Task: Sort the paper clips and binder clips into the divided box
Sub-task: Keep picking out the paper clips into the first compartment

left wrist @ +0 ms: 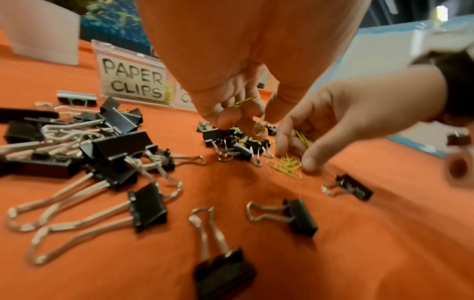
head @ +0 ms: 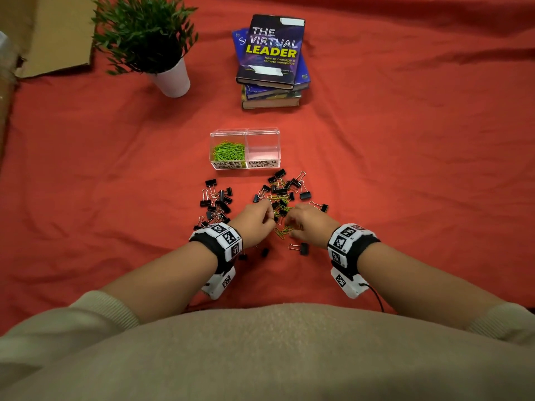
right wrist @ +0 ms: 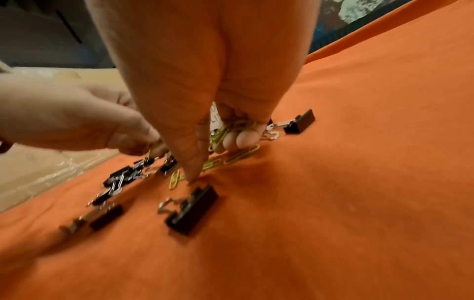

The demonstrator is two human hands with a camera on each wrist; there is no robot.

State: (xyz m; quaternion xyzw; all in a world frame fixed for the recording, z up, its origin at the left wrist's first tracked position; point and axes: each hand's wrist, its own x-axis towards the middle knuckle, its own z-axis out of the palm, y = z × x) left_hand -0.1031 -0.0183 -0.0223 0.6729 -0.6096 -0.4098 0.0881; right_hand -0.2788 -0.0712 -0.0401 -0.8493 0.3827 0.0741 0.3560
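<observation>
2 hands (head: 285, 222) each pinching green paper clips (head: 282, 230), black binder clips (head: 215, 202) too many to count, 1 divided box (head: 245, 134)

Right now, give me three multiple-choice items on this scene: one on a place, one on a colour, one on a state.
1. Where do the green paper clips in the clear box lie?
A. left compartment
B. right compartment
C. both

2. What colour are the binder clips' bodies?
A. red
B. black
C. white

3. What is the left hand doing?
A. lying flat on the cloth
B. pinching paper clips
C. holding a book

Answers: 1 A, the green heap sits behind the PAPER CLIPS label. 2 B, every body looks black. 3 B, the left wrist view shows yellow-green wire between its curled fingers.
</observation>
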